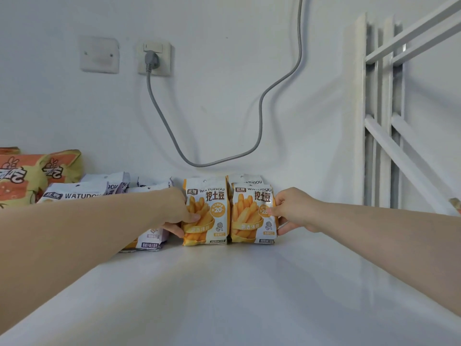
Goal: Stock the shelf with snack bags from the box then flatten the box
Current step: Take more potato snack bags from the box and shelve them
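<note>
Two hands busy: left grip (174, 208) pinched left yellow-and-white plastic snack bag (205, 211), right grip (294, 211) pinched right yellow-and-white snack bag (252, 216); both upright, adjacent, at back edge of white shelf (224, 283).

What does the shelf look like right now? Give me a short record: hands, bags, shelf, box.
left hand: grips the left edge of the left yellow bag
right hand: grips the right edge of the right yellow bag
yellow pair: upright, side by side, at the back of the shelf
third bag: behind the right yellow bag, only its top shows
purple bags: left of the yellow pair, partly hidden by the left arm
orange bags: far left
box: not in view
</note>
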